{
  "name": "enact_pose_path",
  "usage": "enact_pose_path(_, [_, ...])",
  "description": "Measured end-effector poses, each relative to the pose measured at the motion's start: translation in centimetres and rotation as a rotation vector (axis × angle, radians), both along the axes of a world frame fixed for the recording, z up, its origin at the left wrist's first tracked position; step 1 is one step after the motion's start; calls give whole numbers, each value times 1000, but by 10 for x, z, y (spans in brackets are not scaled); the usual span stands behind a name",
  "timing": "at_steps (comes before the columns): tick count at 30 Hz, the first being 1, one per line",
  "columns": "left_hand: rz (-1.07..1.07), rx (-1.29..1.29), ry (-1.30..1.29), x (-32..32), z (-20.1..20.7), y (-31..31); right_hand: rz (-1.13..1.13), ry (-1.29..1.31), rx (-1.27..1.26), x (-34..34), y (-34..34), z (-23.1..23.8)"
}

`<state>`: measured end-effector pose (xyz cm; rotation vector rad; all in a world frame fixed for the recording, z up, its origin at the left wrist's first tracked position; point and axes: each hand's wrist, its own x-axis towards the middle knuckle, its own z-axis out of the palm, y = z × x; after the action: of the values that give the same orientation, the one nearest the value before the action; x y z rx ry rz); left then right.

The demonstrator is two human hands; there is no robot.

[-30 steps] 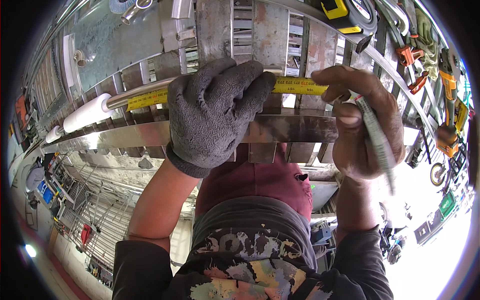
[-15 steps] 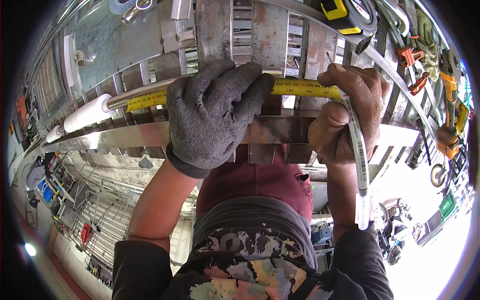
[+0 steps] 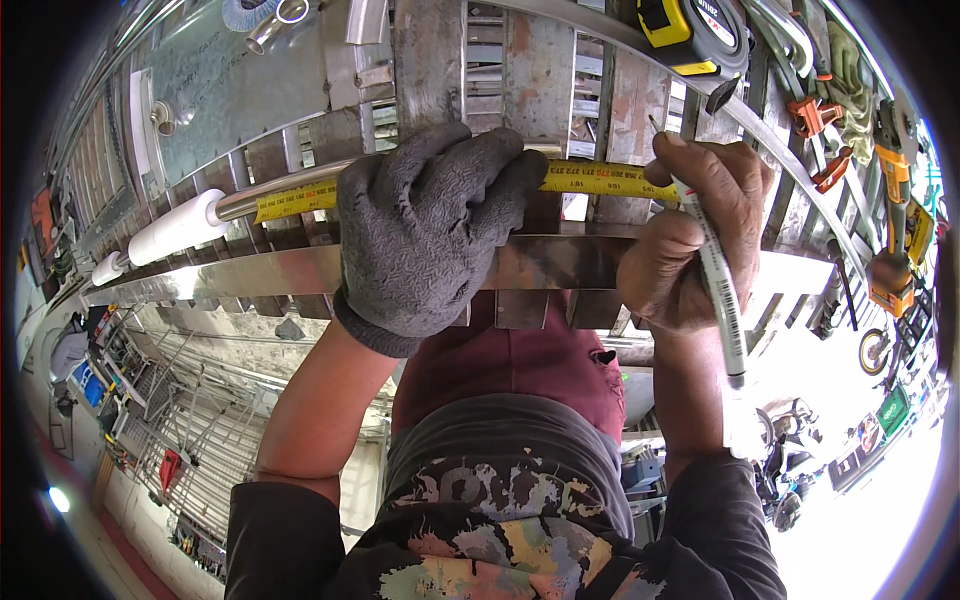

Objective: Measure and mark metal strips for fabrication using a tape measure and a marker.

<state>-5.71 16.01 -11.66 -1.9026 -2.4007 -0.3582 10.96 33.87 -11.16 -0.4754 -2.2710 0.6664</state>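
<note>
My left hand [image 3: 430, 235], in a dark grey knit glove, is closed over a yellow measuring tape blade [image 3: 600, 180] and presses it along a shiny metal tube [image 3: 237, 204]. The blade shows on both sides of the glove. My bare right hand [image 3: 705, 225] holds a white marker pen [image 3: 718, 275] slanting down past the palm, its fingers beside the blade's right end. A thin dark tip shows above the index finger; I cannot make out what it belongs to. A flat shiny metal strip [image 3: 560, 262] runs beneath both hands.
A slatted metal bench [image 3: 430, 80] lies under the work. A yellow-black tape measure case [image 3: 690, 35] sits at the far right, near orange clamps [image 3: 815, 117] and a yellow power tool [image 3: 893, 160]. White wrapping [image 3: 175, 228] covers the tube's left part; a metal sheet [image 3: 230, 90] lies beyond.
My right hand's fingers have shifted slightly right and down, and the marker has tilted a little with them. The left hand stays nearly in place on the tape blade.
</note>
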Motion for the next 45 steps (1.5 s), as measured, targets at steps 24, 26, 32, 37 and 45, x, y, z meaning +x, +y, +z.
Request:
enact_pose_path(24, [-16, 15, 15, -1, -5, -2, -400, -4, -118, -5, 0, -22])
enact_pose_path(26, [-13, 8, 18, -1, -5, -1, -399, -29, -162, -3, 0, -21])
enact_pose_path(32, [4, -8, 4, 1, -2, 1, -317, 15, 16, -8, 12, -17])
enact_pose_path(37, [1, 2, -14, 0, -1, 2, -1, -64, 41, -4, 18, 13])
enact_pose_path(45, [18, 3, -27, 1, 2, 3, 172, -211, -813, -14, 23, 33])
